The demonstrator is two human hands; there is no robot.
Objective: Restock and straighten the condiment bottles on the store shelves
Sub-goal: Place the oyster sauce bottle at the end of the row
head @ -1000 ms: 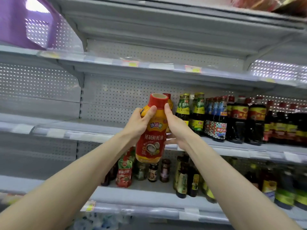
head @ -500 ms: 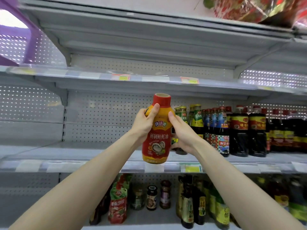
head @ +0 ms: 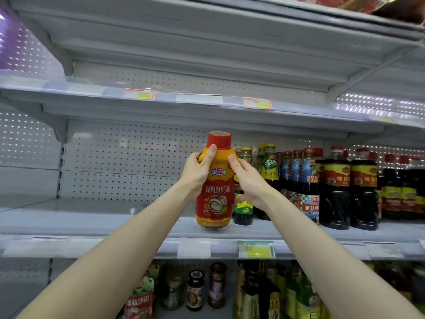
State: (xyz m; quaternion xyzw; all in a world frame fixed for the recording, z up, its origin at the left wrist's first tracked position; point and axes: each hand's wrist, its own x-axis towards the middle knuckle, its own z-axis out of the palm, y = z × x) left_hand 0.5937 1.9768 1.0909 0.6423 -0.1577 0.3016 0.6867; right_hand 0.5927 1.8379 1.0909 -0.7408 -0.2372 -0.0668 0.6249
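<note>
A red and yellow oyster sauce bottle [head: 216, 194] with a red cap stands upright on the middle shelf [head: 92, 222], its base on the shelf surface. My left hand [head: 197, 173] grips its left shoulder, thumb across the front near the cap. My right hand [head: 247, 180] holds its right side, fingers curled behind the bottle. Just to the right stand green-labelled bottles [head: 268, 166], then blue-labelled ones [head: 308, 180] and dark soy sauce bottles [head: 337, 187].
The middle shelf's left part is bare, backed by a perforated panel [head: 128, 162]. The shelf above [head: 184, 104] carries price tags. Below, small jars [head: 195, 288], a red pouch [head: 140, 298] and green bottles [head: 296, 295] fill the lower shelf.
Both hands have carried the bottle up and forward from in front of the shelf edge onto the middle shelf, beside the green-labelled bottles. The view has tilted up.
</note>
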